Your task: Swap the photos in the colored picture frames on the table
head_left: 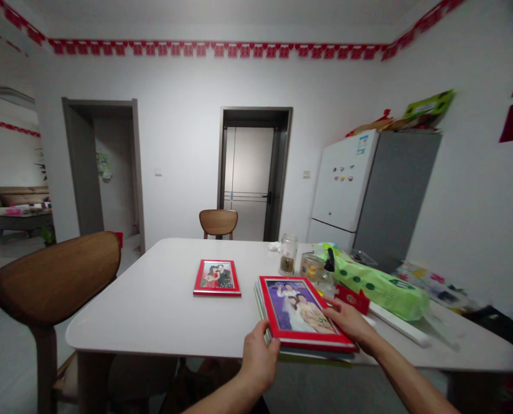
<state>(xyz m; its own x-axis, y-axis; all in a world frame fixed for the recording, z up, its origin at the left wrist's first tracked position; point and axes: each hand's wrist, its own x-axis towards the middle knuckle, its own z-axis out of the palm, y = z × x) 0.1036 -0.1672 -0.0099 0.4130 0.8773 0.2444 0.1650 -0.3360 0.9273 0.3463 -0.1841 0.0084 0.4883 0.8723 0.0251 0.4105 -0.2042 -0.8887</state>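
Note:
A large red picture frame (pixel 301 339) with a wedding photo in it lies on a stack of flat things, with white and green edges showing beneath, at the front edge of the table. My left hand (pixel 258 353) grips its near left side, thumb and fingers closed on the edge. Over its right side curl the fingers of my right hand (pixel 346 322), partly resting on the photo's border. A smaller red picture frame (pixel 217 292) lies flat on the table to the left, face up, touched by neither hand.
Right of the stack are a glass jar (pixel 288 256), a green tissue pack (pixel 377 287), a red box (pixel 351 299) and a white bar (pixel 400 325). The white table (pixel 148 310) has rounded corners. Wooden chairs stand left (pixel 58 282) and behind it (pixel 218 221).

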